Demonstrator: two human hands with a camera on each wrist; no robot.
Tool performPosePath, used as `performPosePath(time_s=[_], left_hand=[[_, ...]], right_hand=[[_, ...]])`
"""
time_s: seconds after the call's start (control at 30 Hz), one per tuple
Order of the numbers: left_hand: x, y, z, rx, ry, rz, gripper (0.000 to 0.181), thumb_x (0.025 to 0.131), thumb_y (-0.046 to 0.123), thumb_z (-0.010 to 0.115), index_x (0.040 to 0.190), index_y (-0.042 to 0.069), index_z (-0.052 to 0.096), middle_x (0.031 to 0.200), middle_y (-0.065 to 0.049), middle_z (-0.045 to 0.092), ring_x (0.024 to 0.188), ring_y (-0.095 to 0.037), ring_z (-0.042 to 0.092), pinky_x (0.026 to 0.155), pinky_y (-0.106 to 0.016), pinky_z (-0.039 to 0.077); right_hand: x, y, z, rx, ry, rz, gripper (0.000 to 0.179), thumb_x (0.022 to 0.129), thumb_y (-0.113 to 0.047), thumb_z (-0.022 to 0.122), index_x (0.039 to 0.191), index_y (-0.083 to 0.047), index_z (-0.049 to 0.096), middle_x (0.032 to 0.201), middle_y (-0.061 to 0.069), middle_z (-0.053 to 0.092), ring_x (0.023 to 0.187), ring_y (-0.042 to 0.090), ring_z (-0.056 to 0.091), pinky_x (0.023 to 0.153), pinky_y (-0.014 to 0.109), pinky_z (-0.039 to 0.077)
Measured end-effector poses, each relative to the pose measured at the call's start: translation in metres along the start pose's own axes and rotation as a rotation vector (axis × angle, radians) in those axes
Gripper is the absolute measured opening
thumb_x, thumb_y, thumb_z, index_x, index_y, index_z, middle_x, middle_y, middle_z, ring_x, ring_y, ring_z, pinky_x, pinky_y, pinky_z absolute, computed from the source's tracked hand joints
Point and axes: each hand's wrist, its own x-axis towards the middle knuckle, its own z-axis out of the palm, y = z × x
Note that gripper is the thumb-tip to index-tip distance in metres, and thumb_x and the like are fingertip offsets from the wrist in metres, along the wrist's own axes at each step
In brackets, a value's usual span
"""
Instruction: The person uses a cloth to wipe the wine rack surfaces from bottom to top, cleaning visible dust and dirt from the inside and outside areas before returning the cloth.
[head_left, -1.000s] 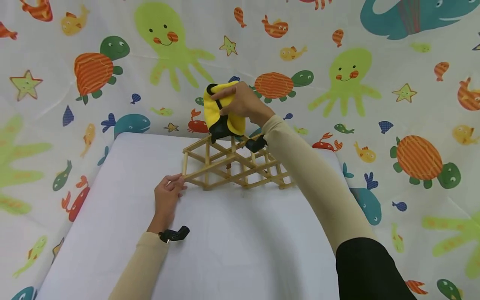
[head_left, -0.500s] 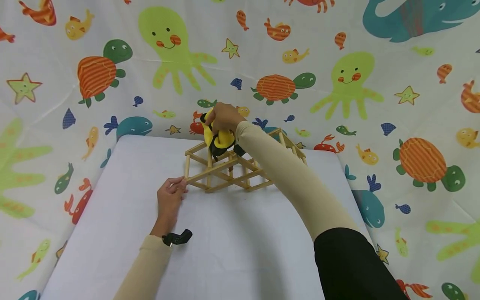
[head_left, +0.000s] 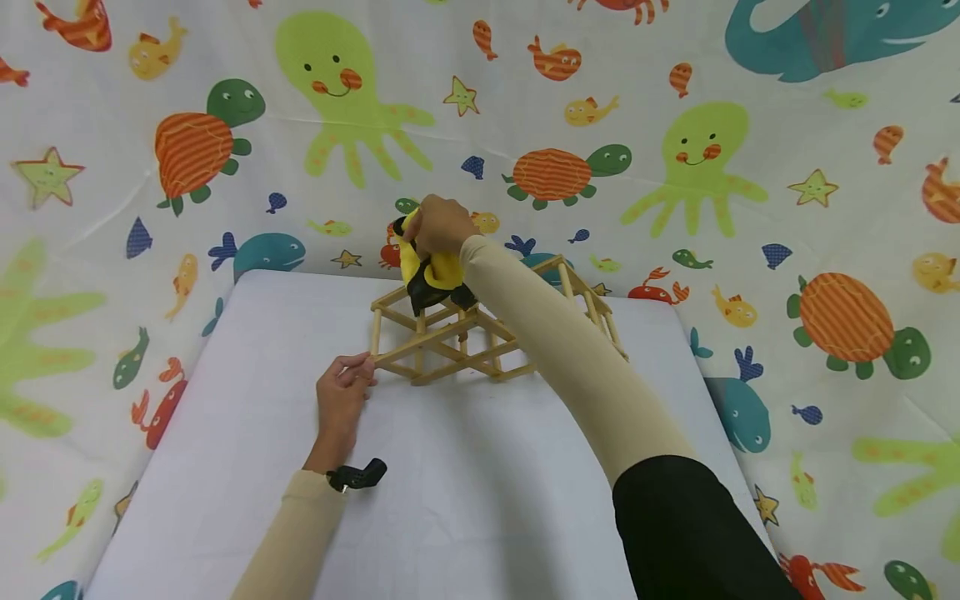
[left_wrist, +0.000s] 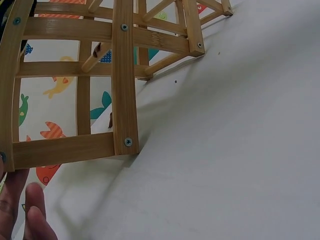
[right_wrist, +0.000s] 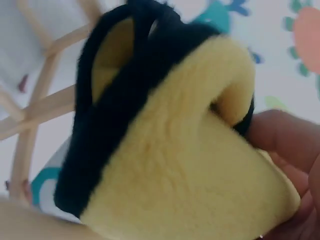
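Note:
A folding wooden rack (head_left: pixel 442 367) of crossed slats, screwed at the joints, stands on the white table. My left hand (head_left: pixel 343 404) pinches its near left corner; in the left wrist view fingers (left_wrist: pixel 12 200) show at the lower end of the slats. Over the rack's left part, my right hand (head_left: pixel 438 227) grips a bunched yellow plush cloth (head_left: pixel 442 271) with black edging. Up close in the right wrist view, the cloth's folded fleece and a black-edged loop fill the middle, and the fingers (right_wrist: pixel 285 135) hold it from the right. The cloth overlaps the upper slats in the head view.
A white sheet covers the table (head_left: pixel 420 500). Behind and beside it hangs a curtain (head_left: pixel 480 67) printed with sea animals. The right forearm (head_left: pixel 555 333) crosses in front of the rack's right part and hides some of its slats.
My right hand has come down and left with the cloth onto the rack's upper slats, then shifted slightly further left. The left hand keeps its place at the corner.

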Motion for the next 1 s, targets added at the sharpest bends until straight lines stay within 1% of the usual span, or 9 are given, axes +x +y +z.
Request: performPosePath(time_s=[0.13,0.3,0.53,0.6,0.67,0.73,0.8,0.9,1.0], left_hand=[[-0.001,0.002,0.001,0.0,-0.011,0.0,0.037,0.102,0.031,0.073,0.131,0.01,0.067,0.1,0.017,0.079,0.088,-0.009,0.069,0.069,-0.02,0.052],[-0.003,0.002,-0.002,0.018,0.017,-0.013,0.036,0.103,0.033,0.071,0.132,0.012,0.067,0.104,0.013,0.079,0.093,-0.014,0.068,0.07,-0.02,0.053],[-0.009,-0.003,-0.005,-0.007,0.04,-0.039,0.033,0.105,0.031,0.069,0.133,0.013,0.066,0.108,0.009,0.08,0.091,-0.01,0.067,0.072,-0.022,0.054],[-0.012,0.0,-0.003,-0.029,0.04,-0.029,0.032,0.104,0.028,0.07,0.131,0.011,0.067,0.11,0.003,0.081,0.087,-0.009,0.068,0.07,-0.022,0.054],[-0.012,-0.001,-0.001,-0.033,0.045,-0.016,0.032,0.103,0.03,0.071,0.13,0.012,0.068,0.109,0.002,0.081,0.084,-0.008,0.068,0.069,-0.022,0.054],[-0.011,-0.002,0.002,-0.027,0.044,0.002,0.033,0.103,0.031,0.072,0.13,0.012,0.069,0.109,0.002,0.082,0.082,-0.007,0.069,0.068,-0.021,0.053],[-0.011,-0.001,0.005,-0.019,0.045,0.012,0.035,0.102,0.034,0.072,0.13,0.013,0.069,0.106,0.006,0.082,0.08,-0.007,0.07,0.067,-0.022,0.053],[-0.009,-0.003,0.006,-0.02,0.044,0.013,0.037,0.102,0.036,0.072,0.131,0.013,0.069,0.102,0.013,0.081,0.078,-0.006,0.07,0.067,-0.022,0.053],[-0.01,-0.002,0.008,-0.022,0.036,0.007,0.037,0.102,0.036,0.072,0.131,0.014,0.069,0.102,0.015,0.081,0.077,-0.005,0.07,0.067,-0.023,0.054]], right_hand=[[0.006,0.004,0.014,-0.127,0.048,-0.005,0.033,0.093,-0.01,0.077,0.123,-0.021,0.081,0.132,-0.002,0.075,0.11,0.019,0.062,0.092,0.029,0.056],[0.022,-0.008,0.032,-0.214,0.015,-0.007,0.02,0.097,-0.019,0.073,0.117,-0.017,0.078,0.115,-0.001,0.074,0.092,0.018,0.058,0.073,0.027,0.05],[0.036,-0.026,0.067,-0.178,-0.068,0.017,0.006,0.101,-0.022,0.07,0.1,-0.015,0.071,0.089,-0.001,0.062,0.07,0.015,0.052,0.057,0.025,0.044],[0.035,-0.028,0.074,-0.149,-0.102,0.01,0.006,0.1,-0.019,0.072,0.101,-0.018,0.077,0.097,-0.003,0.069,0.074,0.014,0.056,0.059,0.024,0.047],[0.032,-0.029,0.076,-0.091,-0.14,0.016,0.014,0.098,-0.014,0.075,0.105,-0.023,0.083,0.116,-0.004,0.075,0.085,0.013,0.062,0.064,0.023,0.052],[0.029,-0.029,0.074,-0.002,-0.13,0.009,0.03,0.093,-0.004,0.077,0.109,-0.028,0.085,0.134,-0.005,0.073,0.091,0.013,0.062,0.066,0.024,0.053],[0.026,-0.03,0.071,0.072,-0.107,-0.019,0.04,0.091,0.002,0.076,0.111,-0.031,0.085,0.144,-0.005,0.069,0.088,0.014,0.058,0.063,0.023,0.049],[0.026,-0.028,0.072,0.125,-0.03,-0.073,0.044,0.09,0.005,0.072,0.11,-0.031,0.085,0.14,-0.005,0.071,0.075,0.015,0.051,0.057,0.025,0.04],[0.029,-0.023,0.08,0.083,0.006,-0.07,0.045,0.094,0.002,0.067,0.114,-0.034,0.084,0.137,-0.008,0.073,0.073,0.015,0.052,0.055,0.025,0.039]])
